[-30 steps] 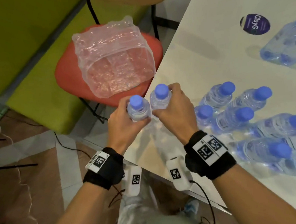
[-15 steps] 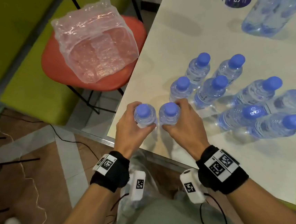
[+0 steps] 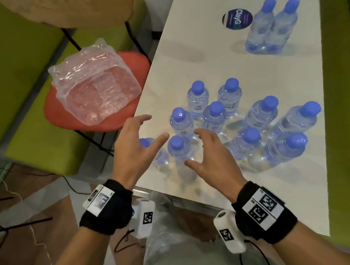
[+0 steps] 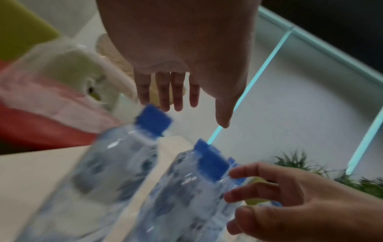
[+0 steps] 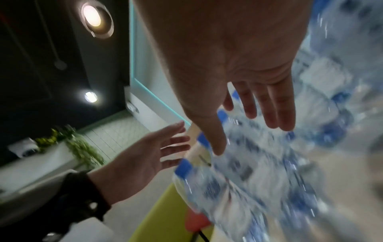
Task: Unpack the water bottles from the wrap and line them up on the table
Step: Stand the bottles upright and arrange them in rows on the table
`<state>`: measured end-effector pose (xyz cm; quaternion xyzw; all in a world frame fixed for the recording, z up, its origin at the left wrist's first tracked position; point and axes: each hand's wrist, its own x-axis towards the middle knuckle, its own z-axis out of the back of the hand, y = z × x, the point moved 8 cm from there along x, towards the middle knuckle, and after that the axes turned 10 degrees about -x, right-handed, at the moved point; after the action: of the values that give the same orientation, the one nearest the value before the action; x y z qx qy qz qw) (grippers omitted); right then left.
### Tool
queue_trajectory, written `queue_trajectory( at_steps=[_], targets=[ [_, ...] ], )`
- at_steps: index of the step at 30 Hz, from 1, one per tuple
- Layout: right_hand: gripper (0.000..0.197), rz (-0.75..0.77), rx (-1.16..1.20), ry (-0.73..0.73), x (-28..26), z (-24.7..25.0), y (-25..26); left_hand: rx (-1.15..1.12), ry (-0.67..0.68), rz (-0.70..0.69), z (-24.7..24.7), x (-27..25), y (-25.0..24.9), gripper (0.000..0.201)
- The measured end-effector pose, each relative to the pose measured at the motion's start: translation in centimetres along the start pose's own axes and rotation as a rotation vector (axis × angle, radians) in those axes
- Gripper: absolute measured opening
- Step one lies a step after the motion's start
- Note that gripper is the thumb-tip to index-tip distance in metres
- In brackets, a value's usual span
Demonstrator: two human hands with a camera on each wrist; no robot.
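Hovering over the near edge of the table (image 3: pixel 194 51), my left hand (image 3: pixel 134 149) and right hand (image 3: pixel 211 157) are both spread wide, fingers straight and holding nothing. Between and just below them stand two water bottles: the left bottle (image 3: pixel 150 149), half hidden behind my left palm, and the right bottle (image 3: pixel 179 149), upright side by side close to the table's corner. Each is clear ribbed plastic with a blue screw cap and a pale label band; the left wrist view shows them blurred, caps tilted toward the fingers. Beyond them a cluster of bottles (image 3: pixel 243 121) stands upright in loose rows, same blue caps, touching or nearly so. Farther back, a separate pair of bottles (image 3: pixel 270 27) stands beside a round dark sticker (image 3: pixel 237 18). Off the table, the wrap (image 3: pixel 95 86) sits as a crumpled clear shell, open upward, on a red chair seat (image 3: pixel 66 119).
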<state>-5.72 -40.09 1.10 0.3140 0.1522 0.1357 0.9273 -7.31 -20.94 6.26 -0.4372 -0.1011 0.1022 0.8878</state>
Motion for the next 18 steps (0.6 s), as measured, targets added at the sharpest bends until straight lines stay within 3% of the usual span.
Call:
queue_trajectory(
  at_steps=[4, 9, 13, 16, 18],
  targets=[
    [0.048, 0.046, -0.002, -0.091, -2.3, 5.9, -2.1, 0.051, 0.033, -0.197, -3.0, 0.6, -7.1, 0.03],
    [0.031, 0.048, -0.063, -0.189, -3.9, 14.1, -5.7, 0.077, 0.154, -0.273, -8.3, 0.7, -13.1, 0.019],
    [0.036, 0.023, -0.324, -0.068, -2.8, 18.3, -8.2, 0.241, 0.266, -0.274, -11.3, 2.7, -15.3, 0.022],
    [0.046, -0.002, -0.513, 0.094, -0.8, 18.9, -9.8, 0.406, 0.358, -0.249, -13.2, 5.2, -15.6, 0.028],
    [0.048, 0.004, -0.569, 0.125, 0.8, 19.1, -10.1, 0.492, 0.419, -0.208, -14.4, 7.0, -15.2, 0.034]
  ],
)
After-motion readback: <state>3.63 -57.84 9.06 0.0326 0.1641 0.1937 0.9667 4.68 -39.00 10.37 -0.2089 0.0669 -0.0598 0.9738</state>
